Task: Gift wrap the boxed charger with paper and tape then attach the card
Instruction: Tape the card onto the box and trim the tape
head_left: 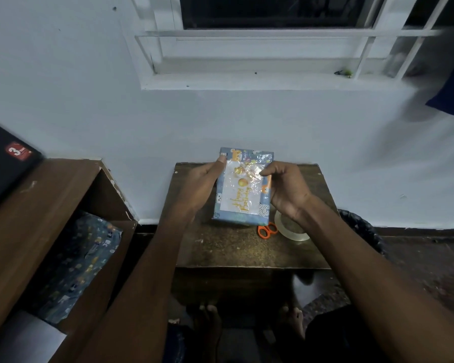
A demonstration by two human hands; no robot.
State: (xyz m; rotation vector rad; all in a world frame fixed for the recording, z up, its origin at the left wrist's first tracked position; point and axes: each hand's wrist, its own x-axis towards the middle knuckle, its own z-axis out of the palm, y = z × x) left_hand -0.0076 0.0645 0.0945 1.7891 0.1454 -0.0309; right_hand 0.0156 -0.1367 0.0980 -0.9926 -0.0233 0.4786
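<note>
Small table [247, 247], wrapped box [243, 187] w/ card [240, 191] – btwn both hands

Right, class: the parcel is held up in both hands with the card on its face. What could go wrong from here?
1. The card lies under crinkled clear tape; if the right hand presses it down unevenly, creases may set or a corner may lift.
2. The parcel is held above the table by its sides only; a slip from the left hand could drop it onto the scissors or tape roll.
</note>
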